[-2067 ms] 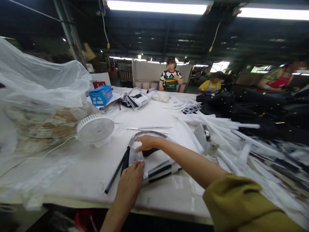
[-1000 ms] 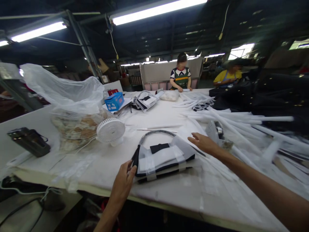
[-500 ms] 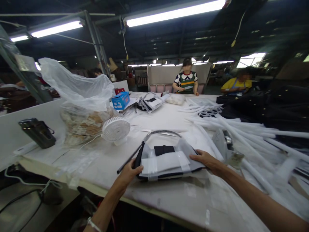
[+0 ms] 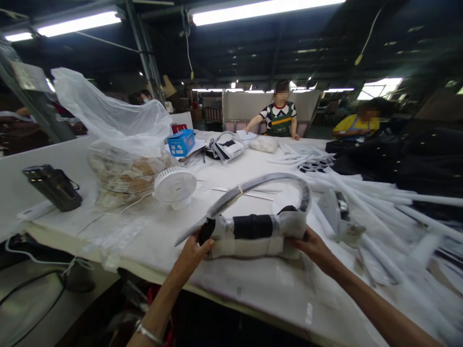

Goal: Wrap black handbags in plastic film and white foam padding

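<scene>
A black handbag (image 4: 253, 225) partly covered in white foam sheet and clear tape is between my hands, above the near edge of the white table (image 4: 231, 284). Its handle, in a clear wrap with a small tie round it, arches up behind the bag. My left hand (image 4: 197, 249) grips the bag's left end, thumb on the near side. At the right end my right hand (image 4: 306, 245) is closed on the bag; some of its fingers are hidden behind the wrapping. A thin grey strip sticks out past my left hand.
To the left stand a white fan (image 4: 175, 187), a dark flask (image 4: 52, 188), a plastic bag of packets (image 4: 123, 173) and a blue box (image 4: 181, 143). Another wrapped handbag (image 4: 224, 148) lies farther back. White foam tubes (image 4: 372, 212) pile up at right. A co-worker (image 4: 280, 115) stands across the table.
The handbag has been tipped so its top and handle face me more, with the handle standing higher and larger. Both hands stay on its ends. The co-worker across has reached an arm sideways toward the table.
</scene>
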A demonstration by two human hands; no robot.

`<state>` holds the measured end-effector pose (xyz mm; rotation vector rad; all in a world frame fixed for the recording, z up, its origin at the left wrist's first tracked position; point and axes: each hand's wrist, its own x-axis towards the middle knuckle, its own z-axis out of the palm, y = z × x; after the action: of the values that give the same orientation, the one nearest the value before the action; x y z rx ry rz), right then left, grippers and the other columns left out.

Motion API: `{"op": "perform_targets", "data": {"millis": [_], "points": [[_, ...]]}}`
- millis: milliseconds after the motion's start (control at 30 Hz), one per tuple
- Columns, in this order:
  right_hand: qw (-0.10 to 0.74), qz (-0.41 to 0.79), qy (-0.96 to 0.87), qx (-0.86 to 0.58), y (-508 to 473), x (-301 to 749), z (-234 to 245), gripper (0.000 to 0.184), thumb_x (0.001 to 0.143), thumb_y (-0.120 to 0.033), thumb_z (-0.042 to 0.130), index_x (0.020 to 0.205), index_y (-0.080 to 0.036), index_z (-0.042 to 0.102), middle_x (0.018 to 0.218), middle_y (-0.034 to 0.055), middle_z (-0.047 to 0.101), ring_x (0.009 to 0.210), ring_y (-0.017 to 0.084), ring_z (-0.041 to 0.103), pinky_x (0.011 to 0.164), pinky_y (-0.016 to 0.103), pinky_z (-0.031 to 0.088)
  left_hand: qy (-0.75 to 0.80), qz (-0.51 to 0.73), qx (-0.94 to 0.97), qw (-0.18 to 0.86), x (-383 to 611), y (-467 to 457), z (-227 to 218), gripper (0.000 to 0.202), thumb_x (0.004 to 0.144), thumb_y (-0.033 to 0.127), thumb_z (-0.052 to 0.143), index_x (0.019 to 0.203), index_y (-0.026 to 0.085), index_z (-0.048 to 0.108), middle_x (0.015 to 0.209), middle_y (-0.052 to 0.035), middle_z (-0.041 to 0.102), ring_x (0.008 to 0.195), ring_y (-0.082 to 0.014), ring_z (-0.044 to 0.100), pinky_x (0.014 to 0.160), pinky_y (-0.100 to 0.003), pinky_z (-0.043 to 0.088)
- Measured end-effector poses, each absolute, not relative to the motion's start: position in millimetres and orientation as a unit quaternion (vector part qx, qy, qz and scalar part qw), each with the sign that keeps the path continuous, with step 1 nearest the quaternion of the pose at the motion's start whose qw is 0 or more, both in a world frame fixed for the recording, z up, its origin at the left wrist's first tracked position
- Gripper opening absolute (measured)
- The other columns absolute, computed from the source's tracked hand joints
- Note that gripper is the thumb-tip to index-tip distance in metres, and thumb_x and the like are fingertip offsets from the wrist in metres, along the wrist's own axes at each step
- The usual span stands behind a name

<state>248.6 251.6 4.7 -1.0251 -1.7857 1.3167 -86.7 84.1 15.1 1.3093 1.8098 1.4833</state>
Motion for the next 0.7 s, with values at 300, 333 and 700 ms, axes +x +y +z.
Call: {"op": "perform_targets", "data": {"millis": [300, 333, 700], "points": [[0.279, 0.524, -0.717, -0.366, 263.4, 255.1, 16.9, 0.06, 0.067, -0.039, 0.077, 0.12, -0.017, 0.059, 0.109, 0.0109, 0.07, 0.102, 0.034, 0.064, 0.087, 0.046, 0.053, 0.648, 0.605, 0.411, 0.214, -69.8, 101.6, 26.7, 0.045, 0.069, 0.05, 0.069, 0.096, 0.013, 0.066, 0.094, -0.0092, 0.072, 0.095, -0.0292, 0.065, 0.09, -0.042, 0.051], [0.277, 0.501, -0.733, -0.367, 263.4, 258.7, 20.5, 0.061, 0.066, -0.04, 0.077, 0.12, -0.018, 0.059, 0.112, 0.0111, 0.069, 0.103, 0.034, 0.064, 0.087, 0.046, 0.053, 0.642, 0.613, 0.407, 0.214, -68.2, 101.0, 24.9, 0.044, 0.07, 0.05, 0.069, 0.095, 0.014, 0.066, 0.094, -0.0081, 0.072, 0.093, -0.0276, 0.065, 0.088, -0.04, 0.052], [0.435, 0.026, -0.886, -0.162, 163.5, 241.1, 81.6, 0.018, 0.084, -0.021, 0.069, 0.099, -0.026, 0.061, 0.084, 0.0032, 0.066, 0.08, 0.02, 0.064, 0.073, 0.031, 0.051, 0.626, 0.65, 0.378, 0.207, -64.7, 105.8, 8.9, 0.035, 0.072, 0.046, 0.07, 0.09, 0.016, 0.066, 0.085, -0.0041, 0.069, 0.088, -0.0247, 0.063, 0.085, -0.036, 0.051]]}}
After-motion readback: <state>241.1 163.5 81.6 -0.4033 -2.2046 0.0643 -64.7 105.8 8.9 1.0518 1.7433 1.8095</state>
